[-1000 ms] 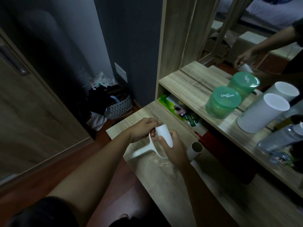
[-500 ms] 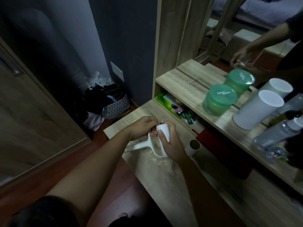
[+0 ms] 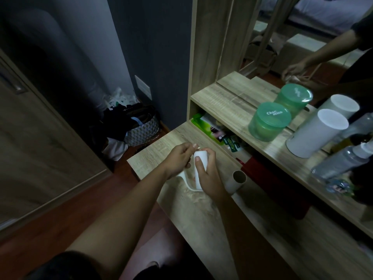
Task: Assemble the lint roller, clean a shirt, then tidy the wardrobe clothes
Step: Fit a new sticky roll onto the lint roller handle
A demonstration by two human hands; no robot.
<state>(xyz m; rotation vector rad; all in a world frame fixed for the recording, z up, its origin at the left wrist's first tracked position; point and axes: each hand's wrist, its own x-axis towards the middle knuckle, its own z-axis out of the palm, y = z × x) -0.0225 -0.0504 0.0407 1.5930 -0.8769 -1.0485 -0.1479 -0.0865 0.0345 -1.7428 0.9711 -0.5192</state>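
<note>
At the far left we see a wooden wardrobe door [image 3: 40, 150], and beside it on the floor a patterned basket [image 3: 142, 131] heaped with dark clothes. Right of that a pale wooden desk [image 3: 201, 219] begins, and both hands meet above its near corner.

The left hand [image 3: 178, 158] has its fingers curled in. The white lint roller handle [image 3: 181, 175] comes out from under its palm, and its fingertips pinch together at the top end of the white roll [image 3: 202, 156]. What exactly they pinch there we cannot quite make out in the dim light, perhaps the edge of a sheet.

The right hand [image 3: 210, 176] is wrapped round the roll from the right side, with the thumb laid flat up its front and the fingers closed behind. The roll stands nearly upright, held just above the desk, and the thin neck of the handle curves under it.

Just right of that hand a bare cardboard tube [image 3: 238, 178] lies on the desk. Further right, on the raised shelf [image 3: 222, 102], stand a green jar [image 3: 269, 121], a white canister [image 3: 316, 132] and a clear spray bottle [image 3: 343, 161].
</note>
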